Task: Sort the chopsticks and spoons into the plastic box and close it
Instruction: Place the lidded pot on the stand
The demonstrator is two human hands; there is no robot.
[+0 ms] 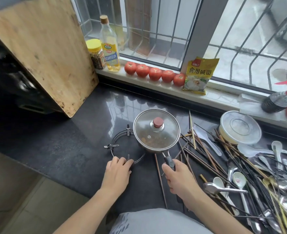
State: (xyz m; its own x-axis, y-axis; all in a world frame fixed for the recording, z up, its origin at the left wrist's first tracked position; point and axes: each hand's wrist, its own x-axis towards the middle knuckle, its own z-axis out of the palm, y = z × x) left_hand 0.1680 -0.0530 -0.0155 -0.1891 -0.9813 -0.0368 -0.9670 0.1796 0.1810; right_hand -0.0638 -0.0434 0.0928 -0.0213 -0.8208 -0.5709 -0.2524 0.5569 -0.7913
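Dark countertop (75,132): right hand (178,179) grips pot handle (169,163); left hand (117,173) fingers curl over wire ring (115,146).

Glossy dark countertop (92,115), seemingly stone
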